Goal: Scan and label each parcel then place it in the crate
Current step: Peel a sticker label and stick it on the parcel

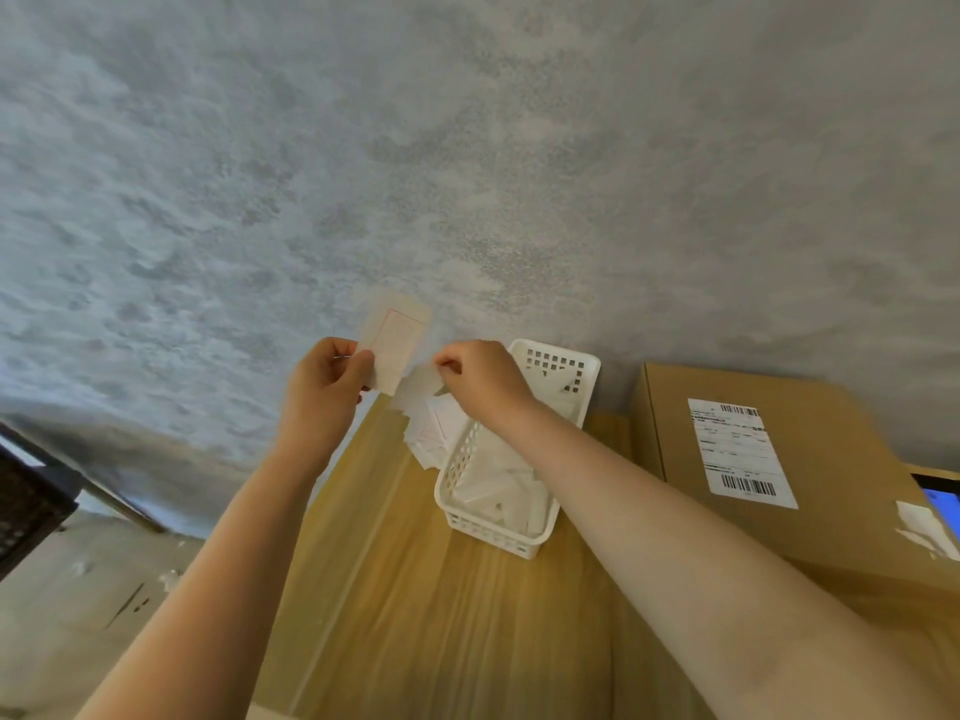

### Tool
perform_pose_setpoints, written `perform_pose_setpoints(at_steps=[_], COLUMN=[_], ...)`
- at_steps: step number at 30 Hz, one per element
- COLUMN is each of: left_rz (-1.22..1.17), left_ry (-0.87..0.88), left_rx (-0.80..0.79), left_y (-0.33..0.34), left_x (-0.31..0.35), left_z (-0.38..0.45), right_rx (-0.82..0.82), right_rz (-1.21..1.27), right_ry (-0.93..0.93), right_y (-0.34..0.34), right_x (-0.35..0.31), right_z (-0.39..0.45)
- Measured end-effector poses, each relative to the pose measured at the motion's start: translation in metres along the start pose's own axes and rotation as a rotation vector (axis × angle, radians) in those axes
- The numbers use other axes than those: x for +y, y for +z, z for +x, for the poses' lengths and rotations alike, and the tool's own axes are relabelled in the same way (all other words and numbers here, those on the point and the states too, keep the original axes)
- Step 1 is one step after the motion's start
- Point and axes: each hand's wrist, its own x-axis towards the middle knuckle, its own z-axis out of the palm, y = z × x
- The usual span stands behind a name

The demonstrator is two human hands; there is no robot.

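Observation:
My left hand (326, 389) pinches a pale label sheet (396, 341) with a thin red outline, held up in front of the grey wall. Right beside it, my right hand (480, 379) pinches a white paper piece (418, 385) at the sheet's lower edge. Both hands hover above the far end of a white perforated basket (556, 363) that holds several white label papers. A brown cardboard parcel (841, 459) lies on the table to the right, bearing a white shipping label (740, 452) with barcodes.
The wooden table (415, 615) runs under my arms. Loose white papers (428, 439) lie beside the basket's left wall. A dark crate (26, 501) stands at the left edge over the floor. A blue screen (943, 504) shows at the far right.

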Motion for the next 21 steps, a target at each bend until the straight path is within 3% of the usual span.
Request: perform_pose_setpoints(at_steps=[6,15,21], left_rz=[0.094,0.069,-0.012], left_ry=[-0.026,-0.022,0.015], left_rx=[-0.051,-0.071,-0.233], left_y=[0.004,0.013,0.058], left_x=[-0.014,-0.004,0.026], left_z=[-0.006,-0.008,-0.034], right_rx=[-0.302,-0.095,-0.004], right_rz=[-0.361,0.069,0.405], right_ry=[0.035,0.140,0.245], right_y=[0.013,-0.027,-0.056], right_x=[-0.004,0.016,0.025], right_z=[-0.012,-0.039,-0.090])
